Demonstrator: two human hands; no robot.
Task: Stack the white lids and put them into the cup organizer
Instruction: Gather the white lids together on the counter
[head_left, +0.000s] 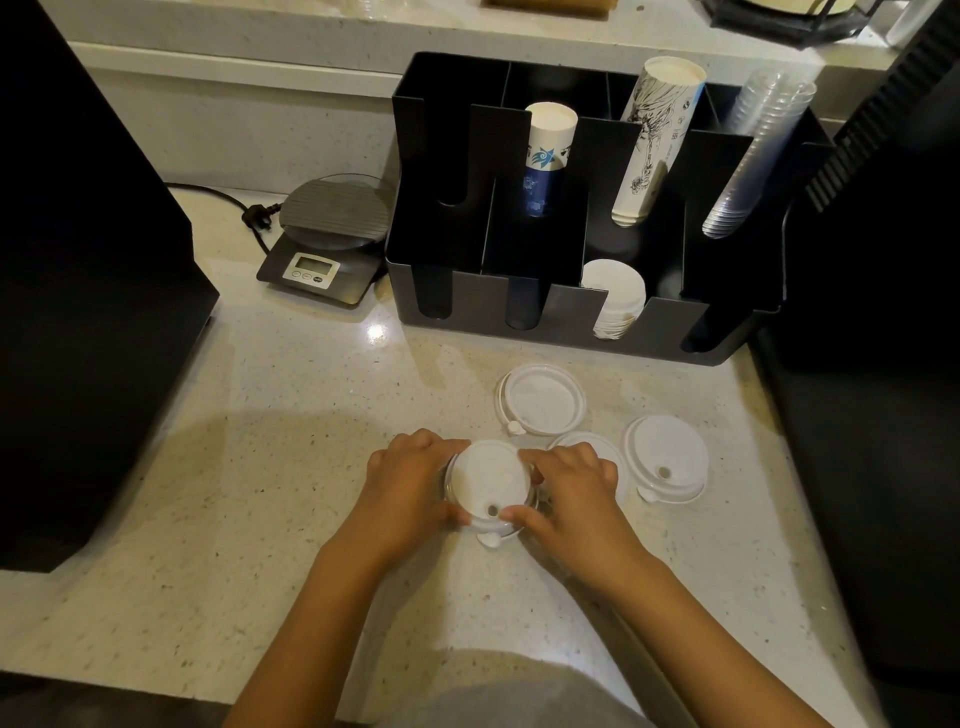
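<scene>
Both hands' grip (485, 488) – lid stack (488, 480)

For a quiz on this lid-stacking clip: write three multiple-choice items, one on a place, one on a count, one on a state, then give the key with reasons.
1. Where does the digital scale stand?
A. left of the cup organizer
B. inside it
C. right of it

2. How many white lids lie loose on the counter, apart from the stack of lids in the hands?
A. one
B. three
C. six

3. What are the left hand and the right hand doing?
A. resting flat on the counter
B. both gripping the stack of lids
C. holding a paper cup

Key: A, the scale sits by the organizer's left wall; B, three lids lie right of the hands, one partly hidden; B, fingers of both hands close on the stack's rim.
</scene>
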